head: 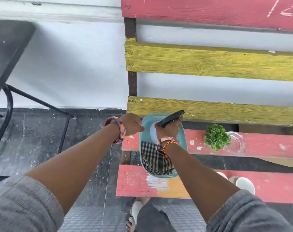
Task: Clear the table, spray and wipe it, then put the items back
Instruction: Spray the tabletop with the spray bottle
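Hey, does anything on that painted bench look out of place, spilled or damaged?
Nothing spilled. The bench paint is chipped and worn, with a bare patch on the front slat below the teal basket. The checked cloth lies crumpled inside it.

Both your arms reach forward and down, bare below pushed-up grey sleeves, a bangle on each wrist. Your left hand (132,124) hangs with fingers curled under; whether it grips anything is hidden. Your right hand (167,129) is wrapped round a dark object, knuckles up.

Soft even daylight, faint shadows, wide-angle edge bowing.
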Action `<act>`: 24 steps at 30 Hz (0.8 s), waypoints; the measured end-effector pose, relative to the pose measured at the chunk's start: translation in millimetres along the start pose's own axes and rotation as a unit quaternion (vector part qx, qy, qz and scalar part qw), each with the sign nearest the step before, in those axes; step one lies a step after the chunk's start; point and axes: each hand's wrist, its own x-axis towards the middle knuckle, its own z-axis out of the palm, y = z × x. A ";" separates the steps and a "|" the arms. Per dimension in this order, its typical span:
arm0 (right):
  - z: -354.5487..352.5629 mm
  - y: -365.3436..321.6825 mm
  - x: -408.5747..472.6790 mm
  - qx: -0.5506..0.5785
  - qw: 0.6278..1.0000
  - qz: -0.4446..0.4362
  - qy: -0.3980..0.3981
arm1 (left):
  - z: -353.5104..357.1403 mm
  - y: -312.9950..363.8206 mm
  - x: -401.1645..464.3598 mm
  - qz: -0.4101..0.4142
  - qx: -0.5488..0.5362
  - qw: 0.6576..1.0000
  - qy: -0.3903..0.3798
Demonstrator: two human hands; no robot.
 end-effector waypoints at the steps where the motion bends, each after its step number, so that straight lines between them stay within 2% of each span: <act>1: 2.6 -1.9 2.5 0.019 1.000 0.004 0.007 | -3.4 -2.4 4.2 0.000 -0.002 1.000 -0.003; 7: -8.1 -16.6 2.4 0.015 0.999 -0.019 0.041 | -30.2 -26.8 0.3 -0.014 -0.071 0.997 -0.002; 9: -10.2 -25.8 -3.6 0.019 0.998 -0.044 0.049 | -40.4 -40.0 -3.3 -0.025 -0.079 0.997 -0.001; 13: -5.1 -63.5 -30.6 0.042 0.987 -0.133 0.073 | -63.5 -58.9 -19.3 -0.043 -0.179 0.983 -0.008; 15: 2.8 -88.0 -49.1 0.058 0.978 -0.181 0.083 | -76.7 -64.9 -32.6 -0.043 -0.225 0.973 -0.001; 18: 18.3 -123.6 -92.8 0.104 0.961 -0.244 0.084 | -95.7 -75.8 -65.3 -0.039 -0.323 0.943 -0.064; 22: 50.9 -163.1 -164.1 0.185 0.939 -0.286 0.046 | -119.2 -111.2 -120.1 -0.054 -0.410 0.910 0.018; 24: 68.8 -181.5 -194.3 0.200 0.931 -0.306 0.014 | -132.2 -132.1 -147.8 -0.047 -0.437 0.898 0.023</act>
